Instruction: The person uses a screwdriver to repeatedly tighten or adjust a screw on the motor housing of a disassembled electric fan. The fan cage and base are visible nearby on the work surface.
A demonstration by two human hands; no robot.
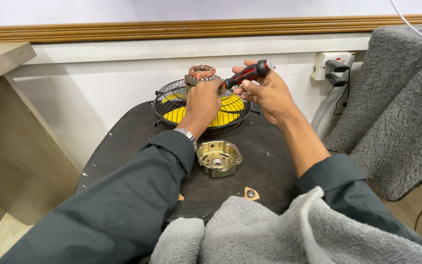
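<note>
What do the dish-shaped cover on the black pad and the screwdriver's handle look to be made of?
The cover looks like stamped metal with a yellowish plated finish: it shines and has crisp pressed edges. The screwdriver in the right hand has a black and red handle, probably plastic or rubber; its smooth red end catches light. The left hand holds a motor core.

Open black mat (137, 132) left of the wire fan guard (172, 93). Metal motor cover (218, 158) sits mid-mat, small plate (251, 193) near the front edge. Right side hemmed by grey blanket (396, 122) (plugs (337, 71) and hose behind). Wall close behind the guard.
</note>
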